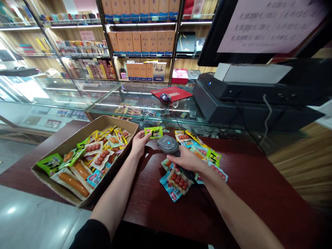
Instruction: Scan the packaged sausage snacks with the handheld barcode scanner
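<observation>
My left hand [140,142] pinches the left end of a small green snack packet [153,132], held just above the dark red table [145,204]. In my right hand [187,159] is a black barcode scanner [168,144], its fingers wrapped round the handle and its head close to the packet's lower right. Under and beside the scanner lies a loose pile of snack packets, among them a pack of red sausages [178,180]. Left of my left forearm stands a cardboard box [100,121] holding several sausage packets [74,183].
Behind the table is a glass display counter [140,103] with a red mouse pad [181,92] and a mouse [165,98]. A monitor [220,38] above black equipment [228,107] stands at the right, with hanging cables. Stocked shelves [141,24] line the back wall.
</observation>
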A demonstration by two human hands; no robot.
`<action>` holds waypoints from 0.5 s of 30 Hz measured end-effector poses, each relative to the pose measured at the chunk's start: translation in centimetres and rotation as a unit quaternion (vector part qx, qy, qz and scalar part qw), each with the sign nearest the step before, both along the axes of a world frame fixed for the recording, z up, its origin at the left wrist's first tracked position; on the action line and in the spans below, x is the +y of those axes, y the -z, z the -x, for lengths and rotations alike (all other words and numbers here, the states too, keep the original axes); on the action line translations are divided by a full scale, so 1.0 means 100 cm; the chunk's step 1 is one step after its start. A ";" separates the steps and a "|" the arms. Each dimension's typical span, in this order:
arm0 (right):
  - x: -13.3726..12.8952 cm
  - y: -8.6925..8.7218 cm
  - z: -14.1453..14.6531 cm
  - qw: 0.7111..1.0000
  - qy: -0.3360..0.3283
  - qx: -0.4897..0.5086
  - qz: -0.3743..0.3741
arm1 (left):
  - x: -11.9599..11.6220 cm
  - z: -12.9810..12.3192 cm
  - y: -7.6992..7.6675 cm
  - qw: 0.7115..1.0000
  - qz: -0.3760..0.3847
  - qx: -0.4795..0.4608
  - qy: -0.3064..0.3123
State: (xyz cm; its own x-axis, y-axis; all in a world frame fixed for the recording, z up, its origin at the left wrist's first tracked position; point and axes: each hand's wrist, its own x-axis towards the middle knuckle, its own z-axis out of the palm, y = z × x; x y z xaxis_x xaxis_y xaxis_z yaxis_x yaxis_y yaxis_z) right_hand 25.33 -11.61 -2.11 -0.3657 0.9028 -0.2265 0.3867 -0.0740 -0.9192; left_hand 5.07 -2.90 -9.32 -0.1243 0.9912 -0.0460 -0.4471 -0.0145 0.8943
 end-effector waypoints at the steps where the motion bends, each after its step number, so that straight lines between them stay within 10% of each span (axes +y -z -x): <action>1: 0.000 0.000 0.000 1.000 0.004 -0.002 -0.010 | 0.000 0.000 -0.001 1.000 0.001 -0.006 0.002; 15: 0.004 0.000 -0.001 0.994 0.010 -0.032 -0.100 | -0.003 0.000 -0.005 1.000 -0.001 -0.008 0.003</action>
State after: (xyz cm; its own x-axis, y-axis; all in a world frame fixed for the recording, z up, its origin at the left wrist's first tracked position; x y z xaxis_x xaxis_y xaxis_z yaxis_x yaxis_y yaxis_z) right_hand 25.41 -11.16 -2.07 -0.3378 0.9391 -0.0630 0.4445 0.1002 -0.8902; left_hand 5.11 -3.18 -8.83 -0.1169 0.9921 -0.0460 -0.4619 -0.0134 0.8868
